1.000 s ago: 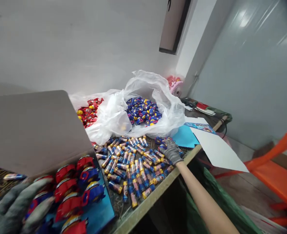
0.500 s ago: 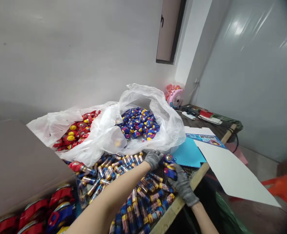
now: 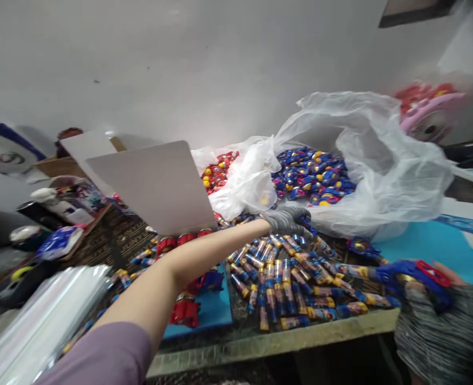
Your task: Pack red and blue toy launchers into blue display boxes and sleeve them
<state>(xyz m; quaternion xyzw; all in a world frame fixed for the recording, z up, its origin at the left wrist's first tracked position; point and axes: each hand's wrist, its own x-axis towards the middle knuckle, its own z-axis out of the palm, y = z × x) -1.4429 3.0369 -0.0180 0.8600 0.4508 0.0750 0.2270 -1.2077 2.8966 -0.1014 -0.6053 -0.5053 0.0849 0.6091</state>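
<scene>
At near left on the desk (image 3: 280,342), long clear-wrapped sleeves (image 3: 46,321) lie stacked, with a blue packet (image 3: 60,243) and bottles (image 3: 52,206) beyond them. To their right, a pale panel (image 3: 156,187) stands tilted behind red toys (image 3: 185,313) and a few blue ones, which sit on a blue base (image 3: 216,315). Farther back, red pieces (image 3: 217,174) fill an open plastic bag. Your bare left forearm reaches across the scene, your gloved left hand (image 3: 288,220) above the far side of a heap of printed tubes (image 3: 276,283); its fingertips meet a small blue piece (image 3: 310,225), though you cannot tell whether they grip it. Just behind that hand, blue pieces (image 3: 312,174) lie in a wide-open white bag (image 3: 384,166). A loose blue toy (image 3: 363,248) rests right of the tubes, near a bright blue sheet (image 3: 433,248), with a pink fan (image 3: 429,120) at far right. At near right, well apart from your left, your gloved right hand (image 3: 441,321) clamps a blue toy with a red ring (image 3: 415,278), a printed tube at its left end.
</scene>
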